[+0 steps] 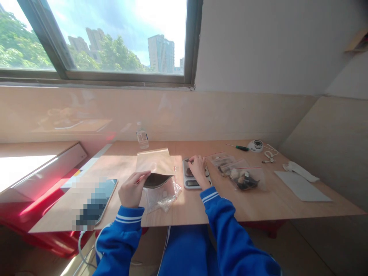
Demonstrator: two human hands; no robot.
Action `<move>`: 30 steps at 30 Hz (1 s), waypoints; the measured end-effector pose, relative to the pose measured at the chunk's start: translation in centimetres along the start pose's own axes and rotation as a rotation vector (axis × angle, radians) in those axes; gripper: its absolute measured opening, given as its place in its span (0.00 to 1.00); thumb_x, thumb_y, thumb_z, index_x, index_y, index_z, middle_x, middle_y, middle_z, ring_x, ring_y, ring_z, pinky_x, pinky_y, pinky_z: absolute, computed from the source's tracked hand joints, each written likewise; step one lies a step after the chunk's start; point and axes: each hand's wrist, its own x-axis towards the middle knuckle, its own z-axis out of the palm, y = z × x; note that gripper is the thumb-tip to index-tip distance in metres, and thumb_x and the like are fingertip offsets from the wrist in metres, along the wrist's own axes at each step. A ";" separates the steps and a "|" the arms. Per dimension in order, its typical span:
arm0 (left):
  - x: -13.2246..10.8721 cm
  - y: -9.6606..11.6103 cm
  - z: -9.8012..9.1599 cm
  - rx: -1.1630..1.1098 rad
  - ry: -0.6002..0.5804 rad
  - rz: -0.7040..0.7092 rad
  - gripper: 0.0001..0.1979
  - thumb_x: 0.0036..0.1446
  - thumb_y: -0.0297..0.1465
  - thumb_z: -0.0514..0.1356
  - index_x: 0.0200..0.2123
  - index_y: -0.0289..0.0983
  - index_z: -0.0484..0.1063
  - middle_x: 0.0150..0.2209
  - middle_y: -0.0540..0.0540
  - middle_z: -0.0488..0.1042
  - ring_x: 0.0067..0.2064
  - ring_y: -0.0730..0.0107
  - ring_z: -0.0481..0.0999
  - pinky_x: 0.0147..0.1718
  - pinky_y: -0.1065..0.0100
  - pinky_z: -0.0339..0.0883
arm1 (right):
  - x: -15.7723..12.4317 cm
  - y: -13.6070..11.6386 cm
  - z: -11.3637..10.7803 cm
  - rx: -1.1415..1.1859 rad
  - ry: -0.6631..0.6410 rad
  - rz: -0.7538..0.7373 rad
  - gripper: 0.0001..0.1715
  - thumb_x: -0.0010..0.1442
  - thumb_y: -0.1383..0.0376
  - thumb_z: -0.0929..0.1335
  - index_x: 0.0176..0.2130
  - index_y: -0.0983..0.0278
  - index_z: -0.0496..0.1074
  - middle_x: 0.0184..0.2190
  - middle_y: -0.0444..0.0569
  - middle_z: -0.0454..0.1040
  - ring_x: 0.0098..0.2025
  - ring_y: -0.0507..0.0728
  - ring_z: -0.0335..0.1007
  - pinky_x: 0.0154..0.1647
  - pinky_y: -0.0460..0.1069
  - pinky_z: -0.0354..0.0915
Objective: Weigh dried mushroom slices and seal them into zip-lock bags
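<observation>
My left hand [132, 188] pinches the near rim of a brown paper pouch [155, 165], holding its mouth open; dark contents show inside. Under the pouch lies a crumpled clear plastic bag [162, 196]. My right hand [197, 168] rests over the platform of a small white kitchen scale [193, 183], fingers curled on dark pieces lying there. I cannot tell if it grips one. Both arms wear blue sleeves with white stripes.
Clear zip bags [244, 177] with dark and pale pieces lie right of the scale. A phone [99, 201] lies at left, a water bottle [142, 136] at the back. A screwdriver [238, 147], a small round device [255, 145], white paper [301, 188] at right.
</observation>
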 end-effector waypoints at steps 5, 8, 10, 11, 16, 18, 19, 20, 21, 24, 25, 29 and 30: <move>0.2 -0.7 0.0 0.006 0.040 0.011 0.10 0.57 0.40 0.57 0.34 0.45 0.77 0.34 0.53 0.78 0.32 0.75 0.76 0.29 0.76 0.64 | -1.4 -0.4 -0.3 -0.063 0.056 -0.004 0.05 0.55 0.69 0.64 0.33 0.63 0.69 0.38 0.58 0.67 0.44 0.65 0.58 0.43 0.57 0.55; 0.4 -1.2 0.2 -0.008 0.028 -0.003 0.09 0.56 0.39 0.57 0.34 0.45 0.77 0.35 0.53 0.78 0.33 0.74 0.76 0.29 0.76 0.63 | -2.3 -0.6 -1.1 -0.032 0.108 -0.037 0.07 0.57 0.68 0.63 0.37 0.63 0.70 0.40 0.57 0.67 0.43 0.64 0.58 0.44 0.57 0.55; 0.8 -1.8 0.3 0.008 0.005 -0.058 0.08 0.55 0.39 0.58 0.34 0.45 0.77 0.35 0.53 0.78 0.35 0.73 0.77 0.30 0.75 0.64 | -2.9 -0.5 -1.7 0.022 0.156 -0.080 0.09 0.58 0.68 0.62 0.37 0.63 0.70 0.39 0.55 0.67 0.43 0.62 0.59 0.45 0.56 0.54; 1.0 -2.3 0.4 0.032 -0.010 -0.103 0.08 0.55 0.38 0.59 0.34 0.45 0.77 0.36 0.53 0.78 0.35 0.71 0.76 0.30 0.74 0.64 | -3.3 -0.3 -2.0 0.056 0.177 -0.096 0.09 0.58 0.68 0.61 0.36 0.62 0.71 0.38 0.54 0.68 0.42 0.62 0.59 0.45 0.55 0.54; 1.8 -5.4 1.1 0.201 -0.115 -0.296 0.07 0.53 0.35 0.59 0.34 0.44 0.76 0.38 0.50 0.77 0.37 0.63 0.75 0.34 0.66 0.65 | -6.4 0.4 -4.0 0.239 0.169 -0.118 0.12 0.60 0.68 0.60 0.34 0.61 0.72 0.36 0.49 0.72 0.41 0.58 0.63 0.47 0.54 0.54; 1.4 -5.8 1.7 0.163 -0.133 -0.212 0.09 0.54 0.34 0.56 0.35 0.41 0.75 0.38 0.46 0.76 0.40 0.60 0.74 0.39 0.63 0.66 | -8.0 0.5 -4.7 0.300 0.181 -0.073 0.11 0.59 0.68 0.60 0.34 0.62 0.71 0.36 0.49 0.73 0.40 0.58 0.64 0.46 0.54 0.55; 0.9 -5.5 2.1 0.143 -0.133 -0.162 0.10 0.54 0.34 0.55 0.35 0.39 0.74 0.39 0.44 0.76 0.42 0.59 0.73 0.42 0.61 0.66 | -8.7 0.5 -5.0 0.327 0.192 -0.041 0.11 0.59 0.68 0.60 0.34 0.62 0.71 0.35 0.49 0.73 0.40 0.58 0.64 0.46 0.53 0.56; 0.4 -4.9 2.5 0.138 -0.094 -0.147 0.11 0.54 0.35 0.54 0.35 0.38 0.74 0.38 0.43 0.75 0.43 0.57 0.73 0.44 0.59 0.65 | -9.3 0.6 -5.2 0.348 0.203 -0.009 0.11 0.59 0.68 0.60 0.34 0.63 0.71 0.34 0.49 0.74 0.40 0.58 0.65 0.45 0.53 0.57; -0.3 -4.1 3.0 0.131 -0.073 -0.130 0.12 0.55 0.36 0.53 0.37 0.38 0.73 0.39 0.42 0.75 0.43 0.56 0.72 0.45 0.57 0.65 | -9.8 0.6 -5.3 0.365 0.209 0.016 0.11 0.59 0.69 0.60 0.33 0.63 0.71 0.34 0.49 0.74 0.40 0.58 0.65 0.44 0.53 0.57; -2.8 -0.7 4.5 -0.028 -0.155 -0.016 0.13 0.58 0.36 0.50 0.39 0.38 0.71 0.39 0.43 0.73 0.43 0.60 0.71 0.46 0.57 0.64 | -10.5 1.0 -5.6 0.389 0.194 0.042 0.13 0.58 0.69 0.59 0.30 0.63 0.71 0.32 0.49 0.74 0.38 0.58 0.65 0.43 0.53 0.58; -3.6 0.4 5.1 -0.075 -0.229 0.012 0.12 0.58 0.36 0.50 0.39 0.39 0.71 0.39 0.44 0.72 0.43 0.61 0.71 0.45 0.58 0.65 | -10.5 1.2 -5.8 0.391 0.191 0.041 0.14 0.58 0.69 0.59 0.30 0.63 0.71 0.32 0.49 0.74 0.38 0.58 0.65 0.43 0.53 0.58; -5.8 2.9 7.3 0.001 -0.377 -0.018 0.16 0.50 0.38 0.59 0.41 0.36 0.69 0.38 0.41 0.70 0.40 0.58 0.71 0.39 0.57 0.67 | -10.2 2.7 -6.9 0.403 0.231 0.066 0.14 0.58 0.68 0.59 0.31 0.63 0.72 0.32 0.50 0.74 0.39 0.59 0.66 0.42 0.52 0.60; -6.0 3.0 7.7 0.044 -0.398 -0.022 0.18 0.48 0.38 0.61 0.41 0.36 0.69 0.38 0.40 0.69 0.40 0.57 0.71 0.38 0.57 0.67 | -10.1 3.2 -7.2 0.405 0.242 0.078 0.14 0.58 0.67 0.59 0.31 0.63 0.72 0.32 0.50 0.74 0.39 0.59 0.66 0.41 0.52 0.60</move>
